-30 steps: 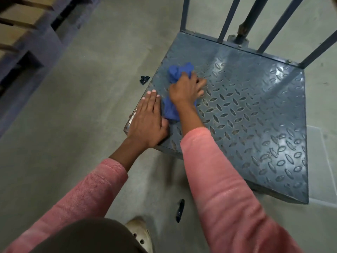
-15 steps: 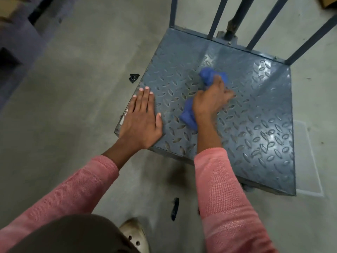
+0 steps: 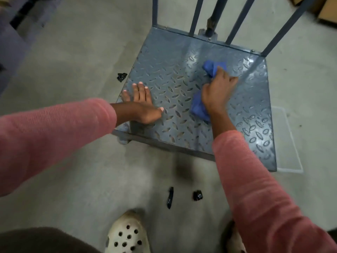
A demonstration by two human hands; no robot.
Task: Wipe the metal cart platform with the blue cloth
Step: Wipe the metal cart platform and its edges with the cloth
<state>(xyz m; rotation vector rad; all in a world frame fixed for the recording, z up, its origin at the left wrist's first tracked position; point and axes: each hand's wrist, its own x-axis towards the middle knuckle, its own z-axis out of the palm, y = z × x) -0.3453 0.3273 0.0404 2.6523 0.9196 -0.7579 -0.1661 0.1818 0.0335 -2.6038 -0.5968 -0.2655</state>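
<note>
Here the cloth (image 3: 212, 67) lies bunched on the platform (image 3: 164, 73), about midway between its near and far edges and a little toward the right edge. One blue fold sticks out beyond the fingers and another bulges out by the wrist. The right grip (image 3: 218, 90) is clenched on the cloth from above, fingers curled round the bunch and pressing it to the metal; its outline is a little blurred.

The left grip (image 3: 144, 105) is released: it rests flat on the platform near the near left corner, fingers straight and pointing to the far edge, thumb spread toward the cloth. It is well apart from the cloth. Both arms wear pink sleeves (image 3: 54, 136).

The platform is grey-blue tread plate with raised oval studs. Upright bars (image 3: 194, 15) rise along its far edge, with a thicker post (image 3: 217, 13) between them.

The cart stands on a grey concrete floor (image 3: 82, 52). A black scrap (image 3: 121, 77) lies on the floor just beside the left edge, and two more (image 3: 170, 197) lie off the near edge. Nearer the camera is a pale shoe (image 3: 127, 234) with holes.
</note>
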